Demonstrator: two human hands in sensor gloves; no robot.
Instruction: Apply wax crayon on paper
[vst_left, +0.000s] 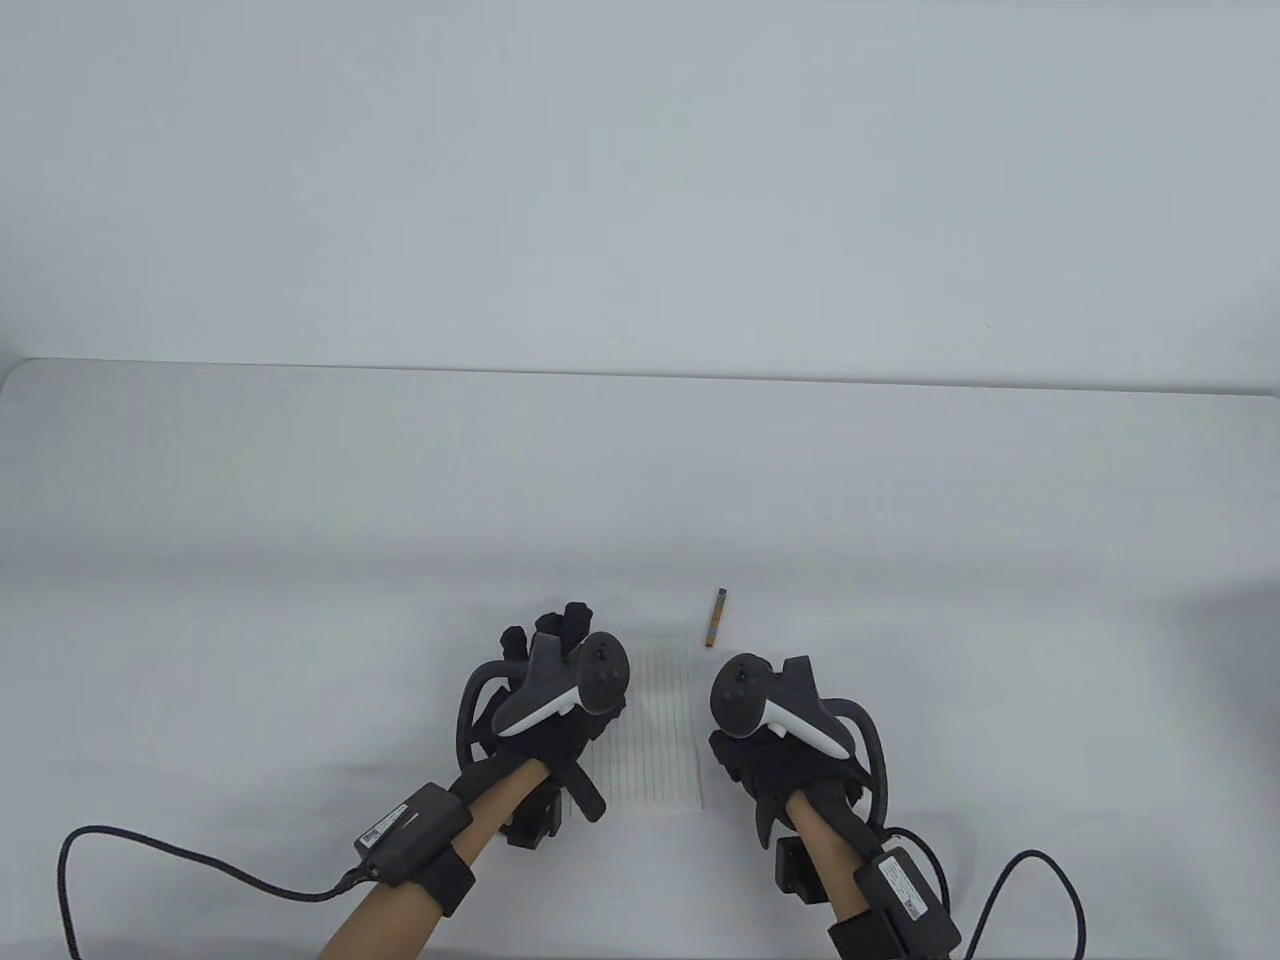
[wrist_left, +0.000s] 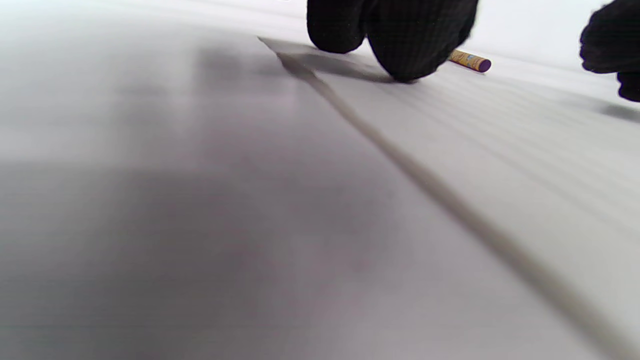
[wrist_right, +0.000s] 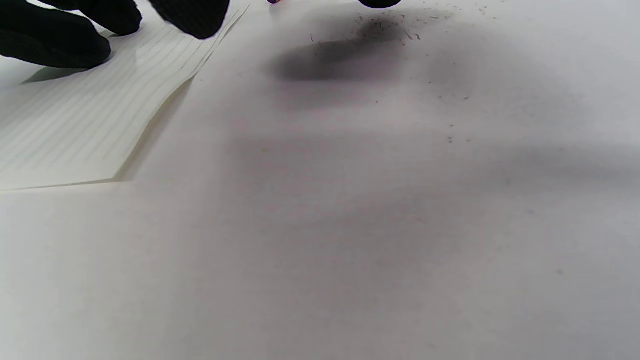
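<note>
A sheet of lined paper (vst_left: 655, 735) lies flat on the white table between my hands. A short crayon (vst_left: 718, 617) with a colourful wrapper lies on the table just beyond the paper's far right corner. My left hand (vst_left: 555, 640) rests on the paper's left part, and in the left wrist view its fingertips (wrist_left: 405, 45) press on the paper (wrist_left: 500, 150), with the crayon (wrist_left: 470, 61) behind them. My right hand (vst_left: 765, 715) hovers just right of the paper, below the crayon, and holds nothing. Its fingers are hidden under the tracker in the table view.
Small dark crayon crumbs (wrist_right: 395, 30) are scattered on the table right of the paper (wrist_right: 75, 120). Cables run from both wrists off the bottom edge. The table's far edge (vst_left: 640, 375) meets a plain wall.
</note>
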